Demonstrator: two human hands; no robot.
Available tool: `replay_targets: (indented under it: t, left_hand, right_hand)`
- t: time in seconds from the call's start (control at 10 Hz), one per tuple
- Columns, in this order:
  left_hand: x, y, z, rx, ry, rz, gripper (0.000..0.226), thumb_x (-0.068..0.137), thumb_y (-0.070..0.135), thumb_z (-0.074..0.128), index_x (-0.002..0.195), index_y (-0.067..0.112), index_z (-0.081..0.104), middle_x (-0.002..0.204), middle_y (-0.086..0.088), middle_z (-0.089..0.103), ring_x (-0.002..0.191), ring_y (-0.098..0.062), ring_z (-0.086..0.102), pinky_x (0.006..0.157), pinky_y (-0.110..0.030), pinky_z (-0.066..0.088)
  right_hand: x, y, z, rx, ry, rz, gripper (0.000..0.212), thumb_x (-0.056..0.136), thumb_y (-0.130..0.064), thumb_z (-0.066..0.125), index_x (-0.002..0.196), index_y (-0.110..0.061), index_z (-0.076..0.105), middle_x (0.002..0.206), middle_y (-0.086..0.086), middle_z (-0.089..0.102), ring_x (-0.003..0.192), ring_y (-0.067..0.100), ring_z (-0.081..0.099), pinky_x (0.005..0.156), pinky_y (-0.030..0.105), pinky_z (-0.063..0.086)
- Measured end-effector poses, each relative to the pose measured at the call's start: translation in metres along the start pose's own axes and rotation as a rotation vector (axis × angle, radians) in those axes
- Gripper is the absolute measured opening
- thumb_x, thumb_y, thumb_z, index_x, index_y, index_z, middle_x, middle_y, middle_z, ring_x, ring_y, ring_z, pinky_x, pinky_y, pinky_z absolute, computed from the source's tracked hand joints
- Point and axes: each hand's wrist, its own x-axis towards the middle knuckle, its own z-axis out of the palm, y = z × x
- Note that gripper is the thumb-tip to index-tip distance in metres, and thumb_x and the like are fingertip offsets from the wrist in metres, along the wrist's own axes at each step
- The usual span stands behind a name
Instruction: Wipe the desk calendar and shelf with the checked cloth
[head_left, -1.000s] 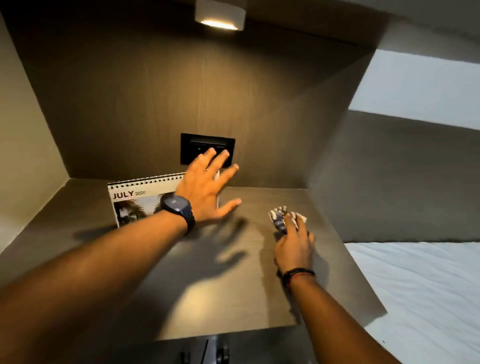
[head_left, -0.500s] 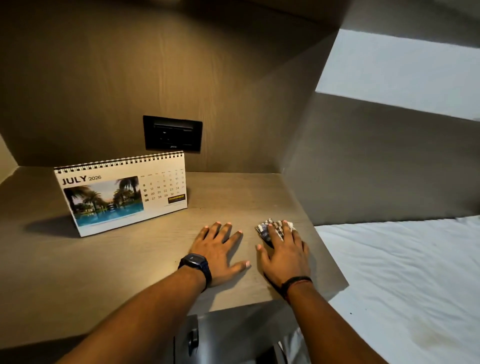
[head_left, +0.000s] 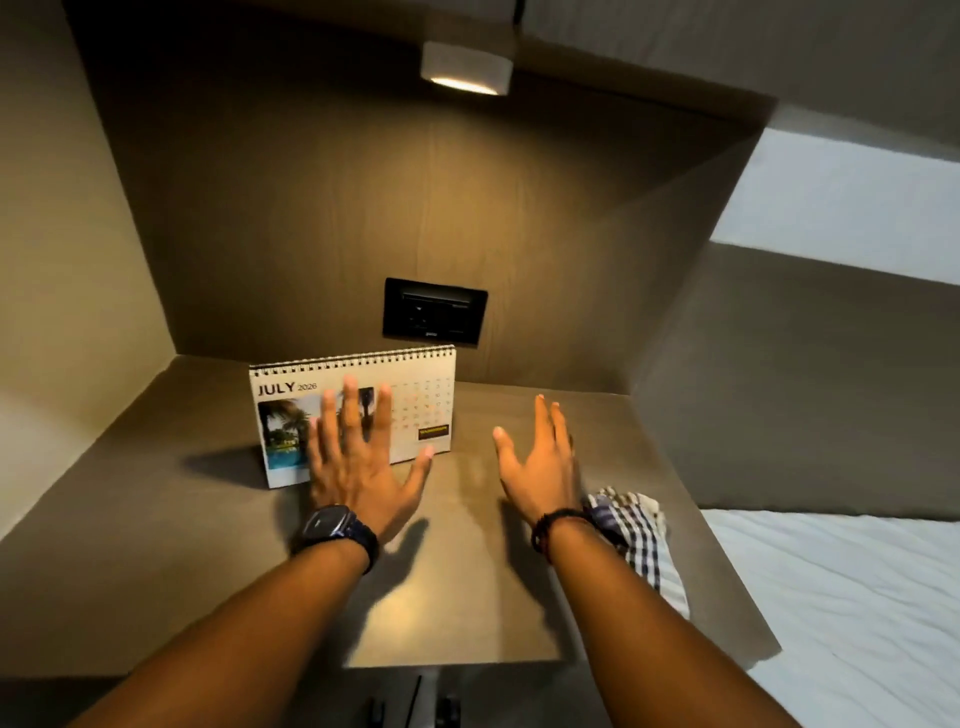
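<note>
Brown shelf (head_left: 218, 519), lamp-lit. Right hand (head_left: 540, 467) has let go of the checked cloth (head_left: 636, 540) — both grips empty, fingers spread; left hand (head_left: 358, 462) fronts the desk calendar (head_left: 291, 384). Wiping paused.

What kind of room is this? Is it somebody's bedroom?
Probably a bedroom nook, maybe a hotel. A white bed sits right beside the wooden shelf, which holds a desk calendar under a small lamp and wall socket.

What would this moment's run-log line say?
left hand: open, before desk calendar | right hand: open, empty | checked cloth: on shelf, unheld | wiping: not underway
</note>
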Motion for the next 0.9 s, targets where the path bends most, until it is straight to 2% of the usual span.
replay_targets:
  t: [0.1, 0.2, 0.3, 0.4, 0.5, 0.6, 0.7, 0.8, 0.9]
  left_hand:
    - [0.018, -0.024, -0.018, -0.133, 0.145, -0.34, 0.093, 0.074, 0.071, 0.038, 0.147, 0.034, -0.006, 0.159, -0.003, -0.013, 0.144, -0.035, -0.007, 0.11, -0.059, -0.003]
    - [0.033, -0.042, -0.028, -0.21, 0.19, -0.545, 0.096, 0.073, 0.073, 0.037, 0.147, 0.03, -0.005, 0.159, -0.007, -0.004, 0.142, -0.04, 0.0, 0.109, -0.068, 0.004]
    - [0.045, -0.046, -0.027, -0.442, 0.147, -0.625, 0.095, 0.075, 0.069, 0.044, 0.147, 0.028, -0.002, 0.155, -0.016, 0.015, 0.137, -0.042, 0.022, 0.108, -0.063, 0.021]
    - [0.053, -0.046, -0.024, -0.596, 0.131, -0.67, 0.087, 0.081, 0.06, 0.053, 0.146, 0.029, 0.004, 0.139, -0.019, 0.036, 0.118, -0.042, 0.045, 0.097, -0.053, 0.041]
    - [0.063, -0.052, -0.026, -0.586, 0.119, -0.677, 0.081, 0.081, 0.06, 0.053, 0.142, 0.026, 0.012, 0.133, -0.018, 0.04, 0.11, -0.043, 0.049, 0.091, -0.052, 0.044]
    - [0.078, -0.063, -0.027, -0.605, 0.082, -0.7, 0.075, 0.082, 0.061, 0.051, 0.137, 0.022, 0.02, 0.13, -0.019, 0.042, 0.109, -0.043, 0.049, 0.088, -0.05, 0.043]
    - [0.091, -0.072, -0.026, -0.647, 0.074, -0.667, 0.064, 0.083, 0.057, 0.052, 0.127, 0.015, 0.03, 0.125, -0.02, 0.045, 0.105, -0.041, 0.051, 0.079, -0.045, 0.042]
    - [0.091, -0.075, -0.031, -0.649, 0.04, -0.663, 0.058, 0.085, 0.054, 0.053, 0.122, 0.014, 0.034, 0.123, -0.02, 0.045, 0.104, -0.04, 0.051, 0.072, -0.043, 0.039]
    - [0.089, -0.077, -0.035, -0.568, 0.068, -0.595, 0.071, 0.083, 0.06, 0.051, 0.133, 0.014, 0.03, 0.142, -0.02, 0.032, 0.128, -0.043, 0.033, 0.094, -0.054, 0.037]
  right_hand:
    - [0.018, -0.045, 0.023, 0.315, -0.115, 0.106, 0.077, 0.085, -0.051, 0.054, 0.147, -0.021, 0.018, 0.157, 0.008, 0.021, 0.144, 0.024, 0.019, 0.115, 0.037, 0.02]
    - [0.03, -0.076, 0.043, 0.461, -0.212, 0.202, 0.086, 0.081, -0.056, 0.056, 0.148, -0.023, 0.011, 0.157, 0.006, 0.021, 0.143, 0.027, 0.023, 0.114, 0.042, 0.023]
    - [0.044, -0.09, 0.058, 0.585, -0.274, 0.262, 0.084, 0.082, -0.057, 0.055, 0.147, -0.024, 0.013, 0.152, 0.006, 0.033, 0.138, 0.03, 0.033, 0.112, 0.049, 0.032]
    - [0.051, -0.095, 0.069, 0.679, -0.27, 0.305, 0.046, 0.086, -0.053, 0.049, 0.122, -0.025, 0.043, 0.116, 0.0, 0.063, 0.108, 0.022, 0.06, 0.079, 0.034, 0.049]
    - [0.044, -0.097, 0.075, 0.675, -0.183, 0.33, 0.035, 0.086, -0.056, 0.046, 0.107, -0.03, 0.046, 0.097, -0.007, 0.064, 0.081, 0.008, 0.061, 0.059, 0.026, 0.045]
    - [0.027, -0.101, 0.085, 0.624, -0.121, 0.344, 0.041, 0.081, -0.063, 0.043, 0.113, -0.037, 0.041, 0.102, -0.006, 0.063, 0.084, 0.013, 0.064, 0.072, 0.039, 0.056]
    - [0.016, -0.105, 0.091, 0.588, -0.076, 0.331, 0.049, 0.081, -0.06, 0.046, 0.123, -0.039, 0.032, 0.115, -0.001, 0.06, 0.097, 0.021, 0.063, 0.084, 0.048, 0.056]
    - [0.009, -0.112, 0.085, 0.565, -0.101, 0.335, 0.052, 0.084, -0.054, 0.048, 0.129, -0.035, 0.031, 0.122, 0.003, 0.059, 0.103, 0.022, 0.061, 0.087, 0.047, 0.055]
    - [0.009, -0.112, 0.077, 0.367, 0.006, 0.297, 0.07, 0.086, -0.057, 0.044, 0.143, -0.027, 0.018, 0.148, 0.011, 0.038, 0.13, 0.031, 0.042, 0.105, 0.053, 0.04]
